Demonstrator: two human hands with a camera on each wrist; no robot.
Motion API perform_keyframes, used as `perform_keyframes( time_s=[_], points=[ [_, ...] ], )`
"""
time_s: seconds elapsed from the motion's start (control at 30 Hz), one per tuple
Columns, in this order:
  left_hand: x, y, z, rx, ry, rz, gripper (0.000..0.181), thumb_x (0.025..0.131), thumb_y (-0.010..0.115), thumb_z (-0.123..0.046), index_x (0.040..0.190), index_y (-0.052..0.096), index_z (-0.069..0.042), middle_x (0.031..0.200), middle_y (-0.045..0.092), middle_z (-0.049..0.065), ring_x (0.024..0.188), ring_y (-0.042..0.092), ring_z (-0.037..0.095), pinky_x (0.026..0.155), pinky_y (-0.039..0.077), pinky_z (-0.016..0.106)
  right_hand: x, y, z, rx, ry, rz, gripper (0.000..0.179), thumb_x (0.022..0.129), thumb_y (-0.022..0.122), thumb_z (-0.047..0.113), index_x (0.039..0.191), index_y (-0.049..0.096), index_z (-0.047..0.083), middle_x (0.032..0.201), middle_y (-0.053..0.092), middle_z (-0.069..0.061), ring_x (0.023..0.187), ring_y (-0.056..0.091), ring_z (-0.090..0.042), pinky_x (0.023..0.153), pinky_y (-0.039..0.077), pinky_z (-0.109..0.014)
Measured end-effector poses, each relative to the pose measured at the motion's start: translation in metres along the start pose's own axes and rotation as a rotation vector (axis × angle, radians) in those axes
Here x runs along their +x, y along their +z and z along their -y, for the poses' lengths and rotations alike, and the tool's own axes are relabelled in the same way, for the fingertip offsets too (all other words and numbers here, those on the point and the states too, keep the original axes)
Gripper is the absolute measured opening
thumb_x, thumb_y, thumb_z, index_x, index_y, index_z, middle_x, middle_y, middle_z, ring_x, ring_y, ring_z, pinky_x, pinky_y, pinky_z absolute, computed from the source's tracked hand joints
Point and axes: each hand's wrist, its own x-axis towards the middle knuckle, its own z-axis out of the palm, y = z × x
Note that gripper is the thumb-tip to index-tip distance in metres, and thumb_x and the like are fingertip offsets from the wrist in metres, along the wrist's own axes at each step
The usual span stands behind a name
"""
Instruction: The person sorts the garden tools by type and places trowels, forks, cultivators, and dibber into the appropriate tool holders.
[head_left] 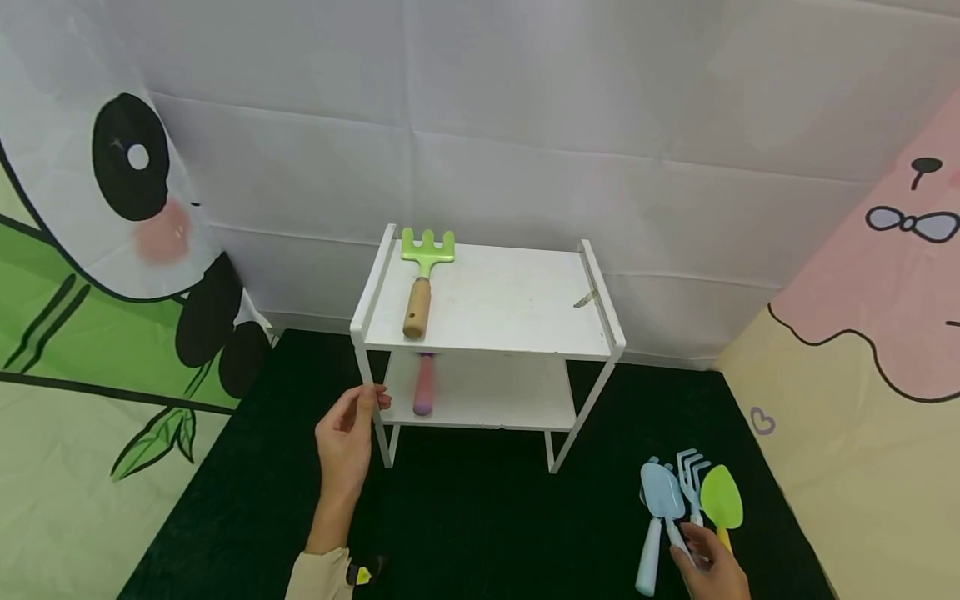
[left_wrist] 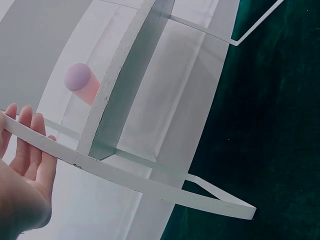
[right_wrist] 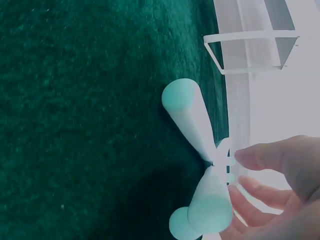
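My left hand (head_left: 347,442) holds the left front leg of a small white two-tier shelf (head_left: 517,300), its fingers reaching past the bar. On the top board lies a green hand rake (head_left: 420,307) with a wooden handle. A pink handle (head_left: 424,385) with a purple end shows on the lower board; the rest of that tool is hidden. At the right, my right hand (head_left: 712,567) is at the pale blue garden tools, its thumb and fingers spread beside a handle (right_wrist: 212,200). These include a blue trowel (head_left: 663,492) and a blue rake (head_left: 690,473). A green trowel (head_left: 722,497) lies alongside.
Dark green cloth (head_left: 480,517) covers the floor under the shelf and tools. A white fabric backdrop (head_left: 510,142) stands behind the shelf. Printed cartoon panels rise at the left and right sides.
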Motion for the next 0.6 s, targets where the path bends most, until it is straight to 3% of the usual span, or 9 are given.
perform_keyframes(
  time_s=[0.17, 0.4, 0.6],
  points=[
    [0.000, 0.000, 0.000, -0.015, 0.006, 0.005, 0.026, 0.109, 0.053, -0.017, 0.111, 0.071, 0.002, 0.102, 0.072, 0.017, 0.093, 0.068, 0.014, 0.094, 0.050, 0.019, 0.002, -0.005, -0.006, -0.022, -0.005, -0.010, 0.043, 0.094, 0.072, 0.010, 0.127, 0.056, -0.014, 0.111, 0.066, -0.027, 0.095, 0.066, -0.035, 0.082, 0.059, -0.044],
    [-0.001, 0.001, -0.002, -0.007, -0.014, -0.009, 0.025, 0.109, 0.053, -0.015, 0.111, 0.072, 0.002, 0.100, 0.073, 0.016, 0.092, 0.068, 0.013, 0.094, 0.049, 0.019, 0.008, -0.012, -0.002, -0.142, -0.041, 0.101, 0.045, 0.090, 0.077, 0.008, 0.124, 0.057, -0.014, 0.112, 0.066, -0.027, 0.092, 0.067, -0.031, 0.078, 0.059, -0.044],
    [-0.005, 0.004, -0.024, 0.005, -0.012, -0.006, 0.027, 0.109, 0.052, -0.013, 0.110, 0.069, 0.008, 0.099, 0.071, 0.022, 0.090, 0.068, 0.012, 0.093, 0.049, 0.018, 0.009, -0.016, 0.005, -0.294, -0.049, 0.157, 0.046, 0.089, 0.078, 0.011, 0.125, 0.059, -0.011, 0.108, 0.068, -0.024, 0.089, 0.068, -0.030, 0.074, 0.057, -0.046]
  ],
)
